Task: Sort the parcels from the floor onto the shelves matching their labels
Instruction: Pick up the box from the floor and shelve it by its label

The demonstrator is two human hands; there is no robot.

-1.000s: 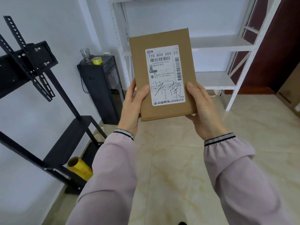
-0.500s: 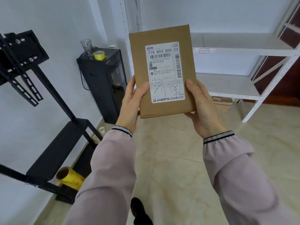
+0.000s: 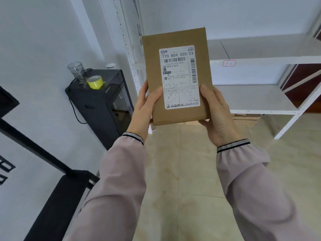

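Observation:
A flat brown cardboard parcel [image 3: 152, 70] is held upright in front of me, its white shipping label [image 3: 178, 77] facing me with "770 B04 005-23" printed on top and handwriting below. My left hand [image 3: 144, 110] grips its lower left edge, thumb on the front. My right hand [image 3: 217, 115] grips the lower right edge, thumb over the label's corner. Behind the parcel stands a white metal shelf unit [image 3: 260, 59], with a small red-framed tag [image 3: 229, 63] on the front lip of one shelf.
A black cabinet [image 3: 104, 105] stands at the left wall with a clear cup [image 3: 76, 72] and a yellow tape roll [image 3: 95, 82] on top. A black metal stand [image 3: 57, 202] fills the lower left. A brown box [image 3: 246, 117] lies under the lowest shelf. Beige tiled floor [image 3: 182, 171] lies below.
The view has moved closer to the white shelves. The parcel stays in both hands at the same hold, and the shelf tag now shows larger.

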